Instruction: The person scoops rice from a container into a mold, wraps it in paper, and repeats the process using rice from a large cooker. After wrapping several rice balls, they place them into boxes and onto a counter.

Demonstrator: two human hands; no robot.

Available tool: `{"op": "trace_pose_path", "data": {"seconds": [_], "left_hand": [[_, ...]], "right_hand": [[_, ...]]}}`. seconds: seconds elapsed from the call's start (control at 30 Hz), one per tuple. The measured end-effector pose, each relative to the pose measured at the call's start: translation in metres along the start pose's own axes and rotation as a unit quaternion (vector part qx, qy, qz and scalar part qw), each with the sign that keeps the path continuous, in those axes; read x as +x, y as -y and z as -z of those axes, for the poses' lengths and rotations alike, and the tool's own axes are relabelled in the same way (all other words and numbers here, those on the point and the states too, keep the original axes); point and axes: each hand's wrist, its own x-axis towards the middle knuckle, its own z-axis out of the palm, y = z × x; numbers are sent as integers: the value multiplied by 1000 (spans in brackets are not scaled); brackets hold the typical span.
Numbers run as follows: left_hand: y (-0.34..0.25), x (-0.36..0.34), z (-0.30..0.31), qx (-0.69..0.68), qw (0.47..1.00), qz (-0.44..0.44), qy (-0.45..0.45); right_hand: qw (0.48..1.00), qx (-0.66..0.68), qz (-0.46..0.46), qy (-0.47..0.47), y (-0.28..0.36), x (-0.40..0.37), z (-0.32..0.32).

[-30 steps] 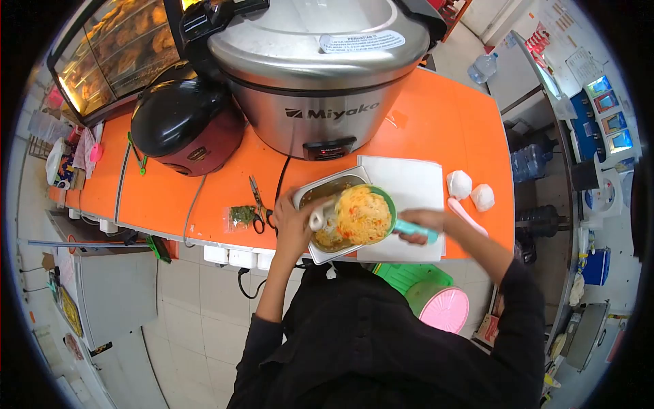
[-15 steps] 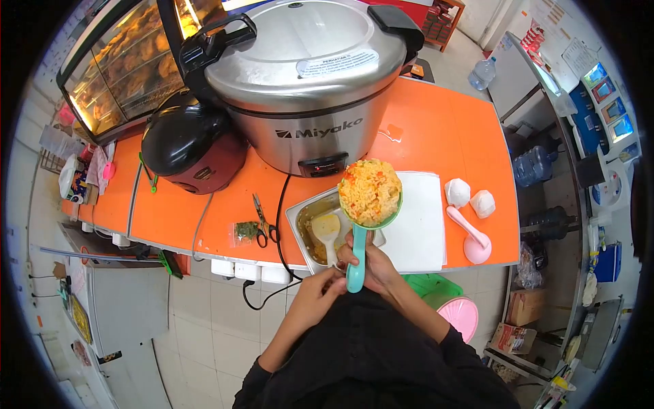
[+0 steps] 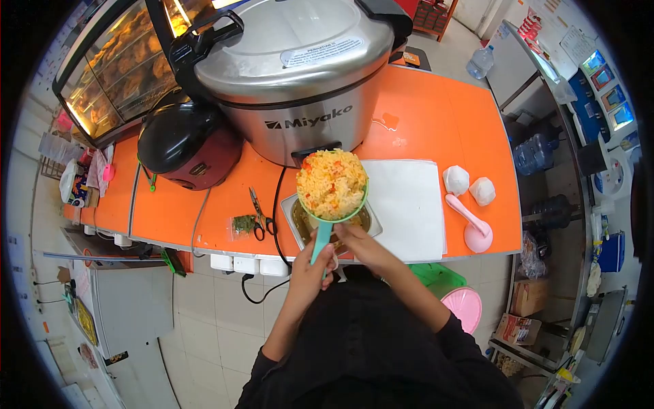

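My left hand (image 3: 310,271) is closed around the turquoise handle of a scoop (image 3: 322,240). The scoop's round cup is heaped with orange-yellow cooked rice (image 3: 332,184) with red bits. My right hand (image 3: 361,244) is just right of the handle, below the cup; its fingertips are partly hidden there. Under the scoop, a metal pan (image 3: 371,238) sits at the table's near edge, mostly covered by the cup and hands. Only a small part of a pale rice paddle (image 3: 312,221) shows in it. White paper sheets (image 3: 409,204) lie right of the pan.
A large Miyako rice cooker (image 3: 300,95) and a smaller dark red cooker (image 3: 194,146) stand behind on the orange table (image 3: 443,116). Scissors (image 3: 259,218) and a herb packet (image 3: 242,226) lie left. Two white wrapped bundles (image 3: 456,180) and a pink ladle (image 3: 478,237) lie right.
The rice-filled scoop has moved left. My left hand has taken its handle, and my right hand has let go of it and sits beside it. The paddle is now mostly covered.
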Motion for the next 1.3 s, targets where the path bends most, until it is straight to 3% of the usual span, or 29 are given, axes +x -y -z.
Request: {"op": "trace_pose_path", "data": {"seconds": [0.03, 0.1, 0.13, 0.17, 0.23, 0.27, 0.3, 0.37, 0.43, 0.5, 0.57, 0.63, 0.7, 0.73, 0.77, 0.8, 0.83, 0.9, 0.97, 1.03, 1.17, 1.23, 1.3], "left_hand": [[-2, -1, 3, 1, 1000, 0, -1], [-7, -6, 10, 41, 998, -28, -33], [-11, -9, 12, 53, 997, -42, -31], [-11, -10, 15, 53, 997, -42, -32], [-10, -11, 22, 71, 993, -82, -38], [-10, -12, 23, 71, 993, -88, -39], [-8, -12, 23, 72, 992, -91, -40], [-2, -14, 25, 34, 996, -82, -30], [-1, -16, 25, 22, 997, -67, -33], [3, -16, 30, 18, 998, -42, -31], [5, -18, 31, 11, 998, -39, -39], [12, -17, 35, 5, 998, -38, -48], [19, -17, 41, 4, 998, -32, -54], [22, -16, 43, 6, 998, -27, -61], [24, -16, 45, 3, 998, -26, -62], [26, -15, 47, 6, 998, -15, -68], [28, -15, 48, 10, 997, -3, -73], [33, -11, 48, 26, 997, 6, -74], [38, -7, 47, 44, 996, 14, -71], [39, -4, 44, 112, 989, 15, -99], [39, -1, 42, 192, 974, 8, -123], [41, -3, 41, 214, 969, 50, -111], [44, -3, 42, 208, 970, 52, -110]], "right_hand": [[1000, 1, 0, 0, 5, 2, 8], [941, -278, 124, -148, 22, 6, 24], [929, -334, 51, -148, 31, 7, 24], [930, -334, 52, -147, 25, 9, 19], [823, -551, 62, -120, 11, 17, -6], [778, -620, 22, -97, 10, 18, -19], [778, -620, 25, -98, 3, 26, -25], [697, -713, -40, -68, -28, 51, -25], [686, -725, -46, -44, -14, 59, -26], [652, -750, -110, 10, 9, 51, -19], [734, -678, -47, -7, 16, 30, 3], [757, -650, -46, 47, 30, 3, 28], [800, -588, 109, 44, 21, -24, 67], [800, -589, 106, 46, 36, -35, 71], [899, -436, -20, 41, 63, -50, 68], [954, -261, -146, 34, 77, -57, 65], [953, -261, -148, 35, 76, -56, 62], [991, -58, -108, -47, 70, -51, 47], [985, -141, -24, -100, 38, -28, 31], [913, -346, 86, -195, 21, -22, 8], [885, -421, 29, -199, 2, -35, -18], [872, -451, -52, -184, -6, -33, -20], [870, -460, -48, -173, -3, -31, -16]]}}
